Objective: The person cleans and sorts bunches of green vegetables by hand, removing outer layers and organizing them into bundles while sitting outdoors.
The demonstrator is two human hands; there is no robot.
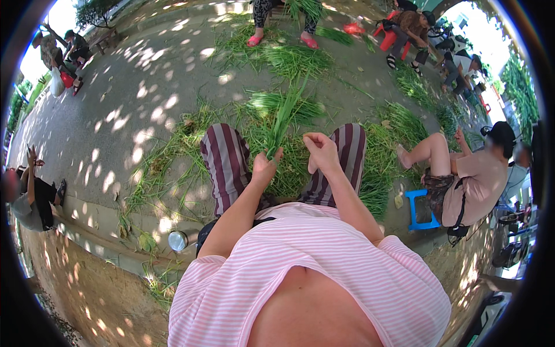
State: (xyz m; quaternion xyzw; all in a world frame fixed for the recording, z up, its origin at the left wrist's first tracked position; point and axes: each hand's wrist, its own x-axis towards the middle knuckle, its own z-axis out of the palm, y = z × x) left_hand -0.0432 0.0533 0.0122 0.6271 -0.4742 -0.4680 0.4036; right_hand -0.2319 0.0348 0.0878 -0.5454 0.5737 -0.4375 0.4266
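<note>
My left hand (266,168) is closed around the lower end of a bunch of long green leafy stalks (282,119), which points away from me between my knees. To its right, my right hand (321,149) is raised near my right knee, thumb and forefinger close together; whether something thin is between them cannot be told. Loose green and yellowish stalks (288,175) cover the ground below both hands. Beyond the held bunch lies a pile of green stalks (260,105), partly behind it.
A metal cup or flask (177,240) stands by my left hip. A person sits at right near a blue plastic stool (420,210). Opposite me, a person in pink sandals (255,40) sits behind another green pile (297,60). Other people sit at far left and upper right.
</note>
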